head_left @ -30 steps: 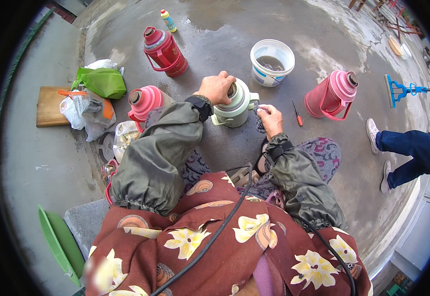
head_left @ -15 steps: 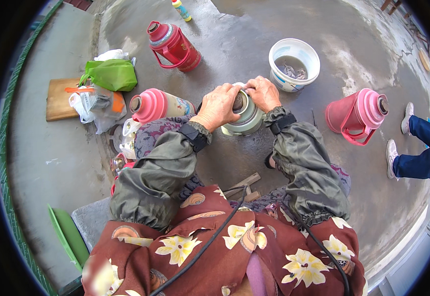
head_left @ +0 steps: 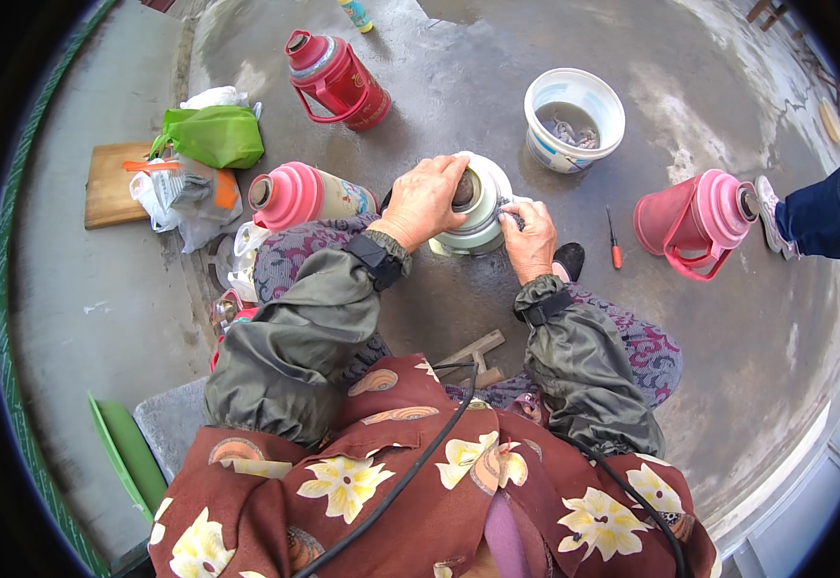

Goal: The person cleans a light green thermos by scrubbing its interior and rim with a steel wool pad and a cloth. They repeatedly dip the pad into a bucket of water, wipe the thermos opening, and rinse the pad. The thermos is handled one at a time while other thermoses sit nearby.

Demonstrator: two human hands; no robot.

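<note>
A pale green thermos flask [head_left: 503, 183] stands in front of my knees, its brown stopper [head_left: 464, 191] in the neck. My left hand [head_left: 425, 204] curls over the near-left side of its top, fingers round the shoulder beside the stopper. At the flask's right side, my right hand [head_left: 533, 238] pinches a small dark grey wad [head_left: 513, 218] against the pale shoulder. Whether that wad is cloth or a scourer I cannot make out. Most of the flask's lower body is hidden beneath its wide top.
Around me stand a red thermos [head_left: 347, 91], a pink flowered thermos [head_left: 319, 196] and a pink thermos [head_left: 694, 217]. A white bucket [head_left: 613, 106] holds murky water and rags. A screwdriver [head_left: 615, 252] lies on the wet floor. Bags [head_left: 213, 138] rest by a wooden board [head_left: 111, 183]. Another person's leg [head_left: 825, 212] is at right.
My right hand has come off the flask's far rim, moving nearer and down its right side. My left hand stays on the top. The other person's feet at right have shifted.
</note>
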